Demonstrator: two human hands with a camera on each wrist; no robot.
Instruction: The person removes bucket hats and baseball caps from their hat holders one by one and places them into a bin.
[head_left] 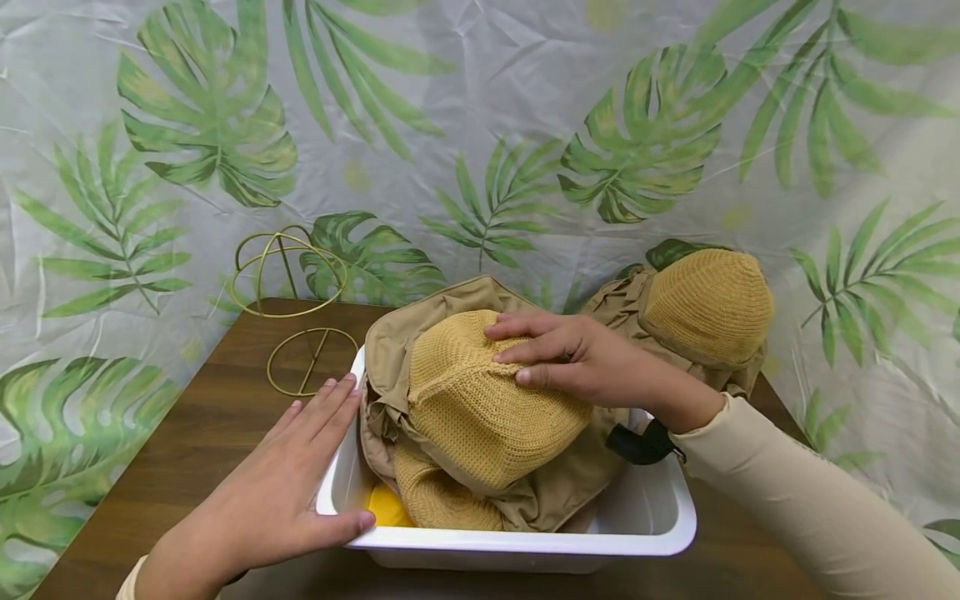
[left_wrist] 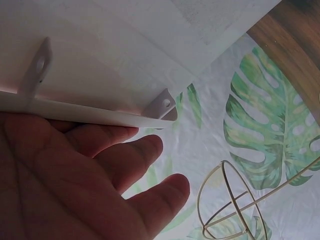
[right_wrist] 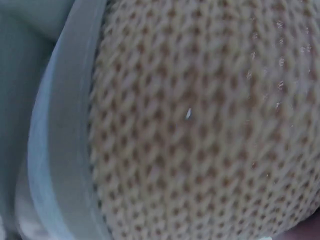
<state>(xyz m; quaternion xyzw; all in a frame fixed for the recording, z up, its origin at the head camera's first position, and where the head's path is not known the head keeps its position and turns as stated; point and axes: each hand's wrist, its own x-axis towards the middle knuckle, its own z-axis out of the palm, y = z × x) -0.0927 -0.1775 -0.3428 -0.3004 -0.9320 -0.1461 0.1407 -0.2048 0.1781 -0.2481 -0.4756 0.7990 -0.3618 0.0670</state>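
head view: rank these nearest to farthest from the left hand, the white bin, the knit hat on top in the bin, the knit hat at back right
1. White bin: the left hand touches its rim at the left side.
2. Top knit hat: inside the bin, to the hand's right.
3. Back knit hat: beyond the bin, far right.

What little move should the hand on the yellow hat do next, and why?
Maybe the right hand should gently lift the yellow hat: it lies on top, that hand touches it, and the left hand, touching the white tub, could steady that.
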